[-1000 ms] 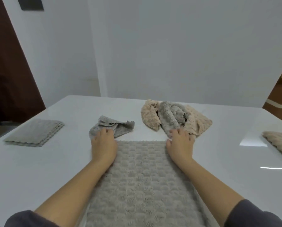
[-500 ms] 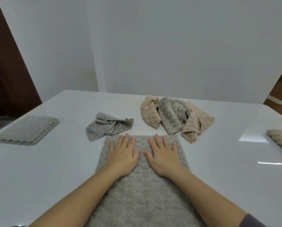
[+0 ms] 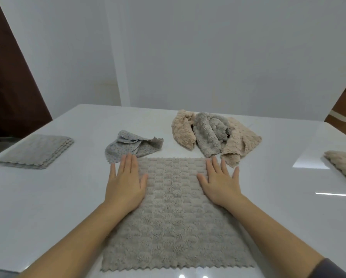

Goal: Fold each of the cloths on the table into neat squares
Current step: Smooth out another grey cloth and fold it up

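- Cloth (image 3: 176, 217) lies flat on the table (image 3: 47, 197), at 6 o'clock.
- Left hand (image 3: 126, 183), fingers straight, presses its 9 o'clock edge.
- Right hand (image 3: 220, 183), flat too, presses its 3 o'clock edge.

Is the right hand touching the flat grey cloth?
Touching. Head view: the right hand lies palm down on the flat grey cloth at its right edge.

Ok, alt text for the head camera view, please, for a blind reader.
A person's left hand and right hand rest flat on the far corners of a taupe waffle-textured cloth spread on a glossy white table. Beyond lie a crumpled grey dotted cloth and a heap of beige and grey cloths; a folded grey cloth stack sits far left.
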